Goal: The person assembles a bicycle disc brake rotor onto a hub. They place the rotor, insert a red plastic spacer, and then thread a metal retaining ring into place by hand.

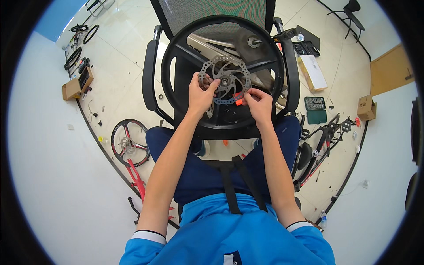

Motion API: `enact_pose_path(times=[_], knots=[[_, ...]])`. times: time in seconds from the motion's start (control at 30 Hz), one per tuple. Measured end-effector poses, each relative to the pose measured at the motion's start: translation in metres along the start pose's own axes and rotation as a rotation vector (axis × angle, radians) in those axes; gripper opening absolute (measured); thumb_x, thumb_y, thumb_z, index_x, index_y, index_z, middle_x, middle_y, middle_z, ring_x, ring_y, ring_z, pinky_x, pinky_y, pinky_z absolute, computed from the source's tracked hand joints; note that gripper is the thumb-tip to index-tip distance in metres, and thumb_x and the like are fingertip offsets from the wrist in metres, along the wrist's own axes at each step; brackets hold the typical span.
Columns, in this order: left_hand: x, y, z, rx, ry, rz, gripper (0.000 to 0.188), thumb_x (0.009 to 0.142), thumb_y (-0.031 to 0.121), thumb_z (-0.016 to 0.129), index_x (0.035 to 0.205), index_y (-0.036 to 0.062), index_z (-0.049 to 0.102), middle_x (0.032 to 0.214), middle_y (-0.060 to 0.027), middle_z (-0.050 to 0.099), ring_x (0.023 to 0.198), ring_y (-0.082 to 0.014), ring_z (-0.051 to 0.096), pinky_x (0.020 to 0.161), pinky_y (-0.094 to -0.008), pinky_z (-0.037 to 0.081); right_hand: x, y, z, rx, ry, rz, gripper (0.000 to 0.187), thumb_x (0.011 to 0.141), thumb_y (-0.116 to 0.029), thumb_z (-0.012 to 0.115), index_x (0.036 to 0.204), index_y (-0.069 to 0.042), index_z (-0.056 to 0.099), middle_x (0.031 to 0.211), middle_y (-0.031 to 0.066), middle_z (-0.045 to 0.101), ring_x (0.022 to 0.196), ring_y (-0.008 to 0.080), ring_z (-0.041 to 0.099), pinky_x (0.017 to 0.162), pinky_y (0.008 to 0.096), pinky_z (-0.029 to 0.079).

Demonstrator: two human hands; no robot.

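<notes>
Though apart, forearms (170, 172) (279, 172) aslant inward, fingers (213, 85) (256, 92) at the brake disc (224, 60).

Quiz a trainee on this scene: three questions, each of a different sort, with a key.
1. Multiple choice: what does the black wheel lie over?
a) a workbench
b) a sink
c) the chair

2. True or false: the left hand is at the left side of the disc, and the right hand is at its lower right.

3. Fill in the blank: the open case on the floor at the right is ___ in colour.

Key
1. c
2. True
3. green
</notes>
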State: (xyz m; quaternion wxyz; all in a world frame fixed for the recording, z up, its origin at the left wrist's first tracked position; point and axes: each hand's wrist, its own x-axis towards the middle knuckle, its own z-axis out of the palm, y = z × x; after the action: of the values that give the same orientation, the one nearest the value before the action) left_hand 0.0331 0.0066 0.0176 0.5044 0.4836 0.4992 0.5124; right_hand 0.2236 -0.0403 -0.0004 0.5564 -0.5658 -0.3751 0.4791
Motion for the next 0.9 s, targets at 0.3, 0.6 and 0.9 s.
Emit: enact_pose_path(times=[0.3, 0.6, 0.9], knots=[[0.003, 0.000, -0.004, -0.104, -0.063, -0.004, 0.027, 0.091, 0.005, 0.073, 0.104, 0.0051, 0.049, 0.086, -0.0018, 0.058, 0.074, -0.0095, 0.063, 0.062, -0.0285, 0.062, -0.006, 0.002, 0.002, -0.033, -0.011, 0.041, 0.014, 0.087, -0.005, 0.066, 0.089, 0.008, 0.070, 0.077, 0.0087, 0.071, 0.067, 0.0120, 0.068, 0.065, 0.0248, 0.056], [0.004, 0.003, -0.003, -0.081, -0.082, -0.007, 0.024, 0.091, 0.005, 0.072, 0.097, 0.0043, 0.049, 0.085, -0.0030, 0.059, 0.074, -0.0115, 0.065, 0.060, -0.0311, 0.064, -0.015, 0.003, -0.015, 0.064, 0.041, 0.029, 0.014, 0.089, -0.003, 0.070, 0.098, 0.007, 0.071, 0.083, 0.0098, 0.072, 0.069, 0.0136, 0.069, 0.066, 0.0262, 0.057], [0.006, 0.000, -0.005, -0.054, -0.071, 0.045, 0.024, 0.090, 0.006, 0.073, 0.094, 0.0032, 0.050, 0.084, -0.0046, 0.061, 0.074, -0.0118, 0.066, 0.058, -0.0317, 0.064, -0.038, -0.017, -0.023, 0.113, 0.002, 0.016, 0.013, 0.090, -0.003, 0.071, 0.099, 0.006, 0.071, 0.084, 0.0095, 0.072, 0.077, 0.0145, 0.071, 0.070, 0.0266, 0.059]])
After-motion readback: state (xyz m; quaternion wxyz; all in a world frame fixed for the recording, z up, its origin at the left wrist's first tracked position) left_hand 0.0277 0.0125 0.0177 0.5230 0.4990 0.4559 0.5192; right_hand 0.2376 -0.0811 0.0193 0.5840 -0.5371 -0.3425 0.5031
